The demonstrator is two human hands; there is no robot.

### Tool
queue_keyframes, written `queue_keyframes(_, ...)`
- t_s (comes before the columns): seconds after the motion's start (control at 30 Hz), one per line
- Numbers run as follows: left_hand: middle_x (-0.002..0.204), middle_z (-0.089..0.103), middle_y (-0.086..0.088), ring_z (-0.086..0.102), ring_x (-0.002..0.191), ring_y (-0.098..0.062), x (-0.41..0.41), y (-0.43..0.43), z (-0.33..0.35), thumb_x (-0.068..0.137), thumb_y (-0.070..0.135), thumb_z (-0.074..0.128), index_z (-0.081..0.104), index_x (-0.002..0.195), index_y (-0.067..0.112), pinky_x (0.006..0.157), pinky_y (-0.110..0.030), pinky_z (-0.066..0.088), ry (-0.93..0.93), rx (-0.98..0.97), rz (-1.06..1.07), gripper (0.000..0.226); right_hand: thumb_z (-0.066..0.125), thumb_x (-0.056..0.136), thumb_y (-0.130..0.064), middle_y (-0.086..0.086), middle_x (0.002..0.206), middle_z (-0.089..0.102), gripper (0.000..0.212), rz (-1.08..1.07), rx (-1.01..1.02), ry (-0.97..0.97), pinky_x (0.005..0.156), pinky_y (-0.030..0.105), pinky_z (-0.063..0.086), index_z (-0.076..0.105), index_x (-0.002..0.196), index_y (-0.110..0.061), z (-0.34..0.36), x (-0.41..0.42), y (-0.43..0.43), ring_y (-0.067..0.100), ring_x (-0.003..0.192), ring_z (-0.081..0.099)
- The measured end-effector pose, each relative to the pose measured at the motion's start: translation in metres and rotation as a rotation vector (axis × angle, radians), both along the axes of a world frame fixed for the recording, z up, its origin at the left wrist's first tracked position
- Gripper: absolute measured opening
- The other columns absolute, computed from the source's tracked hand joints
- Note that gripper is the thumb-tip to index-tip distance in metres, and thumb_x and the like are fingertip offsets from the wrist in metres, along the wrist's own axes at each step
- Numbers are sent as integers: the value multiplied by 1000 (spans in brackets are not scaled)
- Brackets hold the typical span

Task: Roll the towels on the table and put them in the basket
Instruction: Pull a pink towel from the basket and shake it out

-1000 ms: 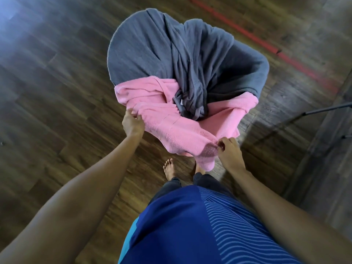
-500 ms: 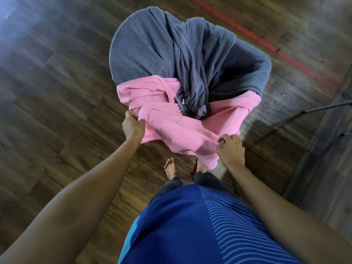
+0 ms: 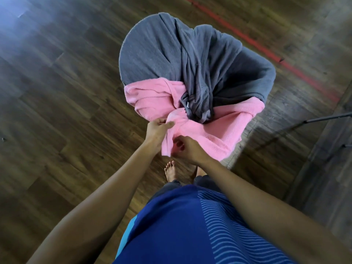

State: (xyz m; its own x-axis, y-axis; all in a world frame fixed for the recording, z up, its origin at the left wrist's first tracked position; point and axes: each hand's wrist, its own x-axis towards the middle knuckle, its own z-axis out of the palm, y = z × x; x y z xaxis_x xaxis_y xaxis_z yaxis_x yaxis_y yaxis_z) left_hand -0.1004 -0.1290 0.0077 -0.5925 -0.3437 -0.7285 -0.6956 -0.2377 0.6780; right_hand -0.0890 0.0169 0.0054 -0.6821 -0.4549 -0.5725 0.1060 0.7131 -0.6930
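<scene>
Plainly the pink towel (image 3: 213, 136) is soft, light terry that will sag and slide rather than keep a shape. It is best taken by a pinch at a hem or corner, then spread flat before any roll is begun. Its nap should give bare skin a sure hold.

It lies bunched and draped over a rounded support, presumably the table, which the cloth hides completely. Its near edge hangs down toward the person.

At the left of that near edge, the left hand (image 3: 158, 129) is held up with the forearm reaching forward. Its fingers (image 3: 170, 123) are closed in a pinch on a fold of the pink towel, and a narrow flap hangs below the pinch.

Just right of that flap, the right hand (image 3: 188, 150) sits lower, its palm turned toward the left hand and its fingers curled. It cannot be told whether they hold the flap or only touch it.

Beyond the pink towel, the grey towel (image 3: 162, 54) is draped over the far side. A twisted end of it lies on the pink towel's middle, so a hard pull on the pink one would probably drag it along.

Below the pink towel a bare foot (image 3: 170, 171) stands on the wooden floor (image 3: 57, 111). No basket is in view.
</scene>
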Motion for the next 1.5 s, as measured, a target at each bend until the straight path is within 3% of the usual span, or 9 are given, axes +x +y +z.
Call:
queue_keyframes(0.13, 84, 69, -9, 65, 83, -23, -16, -4, 14, 77, 6, 77, 66, 83, 7, 89, -46, 55, -18, 107, 84, 13, 87, 66, -29, -3, 101, 60, 64, -13, -97, -35, 67, 14, 40, 54, 118, -12, -4, 10, -12, 9, 84, 52)
queue_keyframes(0.23, 87, 68, -8, 66, 86, -24, -21, -13, 15, 79, 2, 74, 64, 82, 9, 93, -46, 53, 29, 136, 120, 13, 73, 83, -20, -2, 93, 65, 25, -158, -130, 63, 69, 22, 41, 63, 104, -13, 1, 14, -17, 13, 80, 56)
queue_keyframes(0.3, 104, 67, -10, 64, 100, -24, -21, -18, 12, 79, 4, 73, 62, 95, 13, 97, -46, 50, 96, -15, 42, 21, 64, 88, -17, 1, 86, 70, 1, -229, -130, 144, 69, 28, 41, 65, 88, -17, 7, 10, -19, 18, 77, 59)
queue_keyframes(0.43, 125, 56, 2, 48, 110, -10, 3, -23, 16, 79, 6, 58, 66, 107, 23, 106, -34, 36, 457, -580, -460, 33, 62, 88, -29, 3, 63, 60, 30, -249, -61, 214, 66, 36, 41, 48, 63, -23, 12, -2, -21, 28, 67, 56)
queue_keyframes(0.53, 141, 42, 14, 32, 133, -10, 27, -27, 15, 77, 23, 54, 66, 117, 27, 112, -22, 11, 590, -725, -822, 42, 60, 86, -37, 0, 61, 58, 31, -253, -51, 229, 62, 32, 37, 51, 60, -22, 11, -13, -20, 23, 66, 55)
queue_keyframes(0.73, 101, 70, 3, 58, 104, -23, 25, -33, -2, 89, 22, 62, 71, 100, 16, 91, -39, 40, 598, -917, -756, 16, 66, 86, -35, -1, 83, 73, 20, -246, -43, 267, 72, 31, 46, 74, 88, -17, 15, -23, -11, 15, 80, 64)
queue_keyframes(0.93, 96, 66, -1, 58, 93, -23, 5, -29, 9, 93, 9, 52, 64, 99, 12, 86, -42, 45, 714, -867, -776, 14, 61, 89, -19, 1, 86, 69, 5, -301, -87, 162, 79, 39, 51, 64, 90, -15, 7, -6, 10, 17, 81, 62)
queue_keyframes(1.17, 98, 70, -3, 64, 91, -20, -1, -23, 22, 90, 11, 63, 70, 101, 10, 83, -27, 46, 681, -741, -754, 14, 53, 96, -14, -5, 90, 64, 9, -533, -184, 186, 74, 22, 44, 61, 99, -18, 40, -6, 57, 7, 81, 56)
queue_keyframes(1.5, 71, 68, 12, 58, 69, 0, -48, 62, 88, 75, 26, 73, 71, 79, 19, 68, -39, 52, 723, -369, -638, 8, 62, 92, -15, -4, 74, 60, 10, -517, -194, 236, 66, 20, 42, 59, 83, -12, 76, -19, 105, 1, 66, 53)
